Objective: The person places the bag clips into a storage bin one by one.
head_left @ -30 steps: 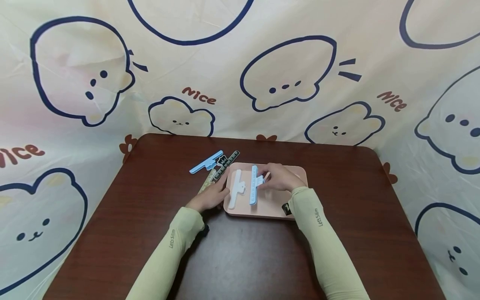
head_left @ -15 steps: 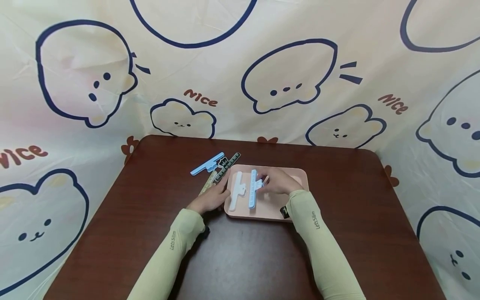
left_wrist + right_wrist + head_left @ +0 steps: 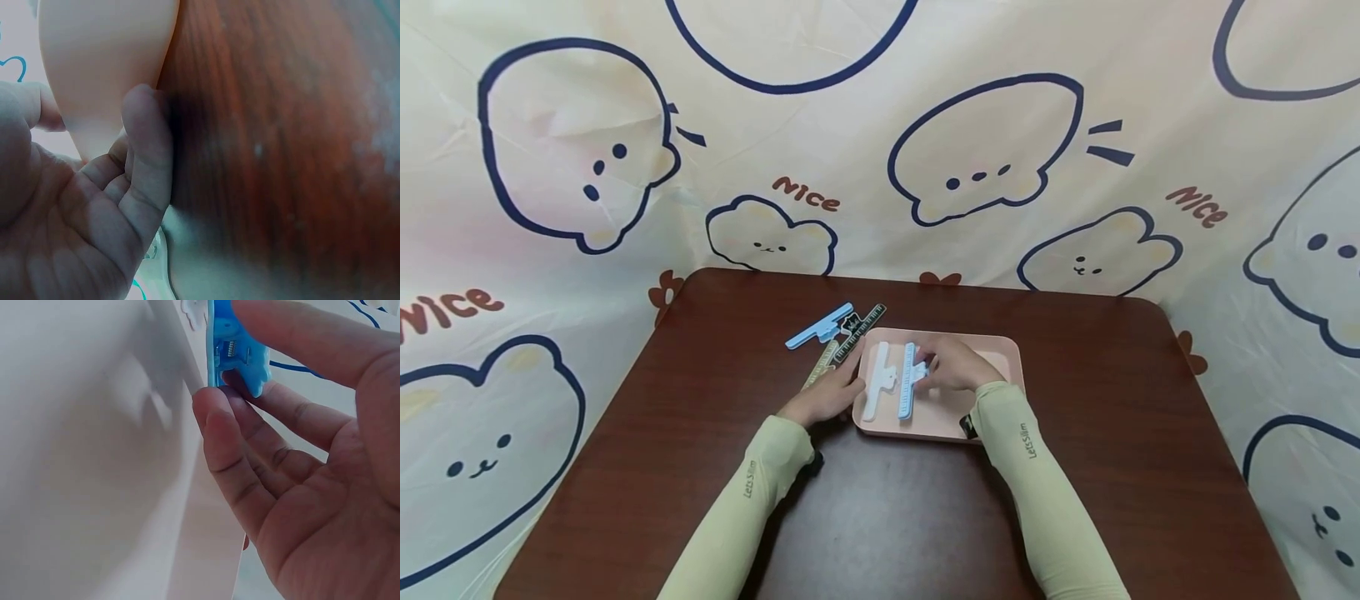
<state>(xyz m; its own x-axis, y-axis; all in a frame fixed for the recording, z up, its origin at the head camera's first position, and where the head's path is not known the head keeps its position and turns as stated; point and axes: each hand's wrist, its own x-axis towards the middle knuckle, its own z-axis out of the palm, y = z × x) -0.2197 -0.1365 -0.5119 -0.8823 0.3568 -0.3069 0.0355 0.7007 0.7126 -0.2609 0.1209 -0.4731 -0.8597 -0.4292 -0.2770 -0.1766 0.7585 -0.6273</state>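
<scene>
Shifted slightly left toward the white plastic clip (image 3: 877, 382), the light-blue, ruler-marked plastic clip (image 3: 907, 380), pinched by the right hand (image 3: 953, 364), is within the pink rounded-rectangular tray (image 3: 936, 412), whose left rim the left hand (image 3: 822, 397) grips; uneven release could leave it crooked.

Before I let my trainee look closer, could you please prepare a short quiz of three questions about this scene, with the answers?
1. True or false: the left grip holds the edge of the pink tray.
2. What colour is the clip in the right grip?
3. Which lies off the tray? A: the white clip. B: the black clip. C: neither.

Key: 1. True. 2. Blue. 3. B.
</scene>
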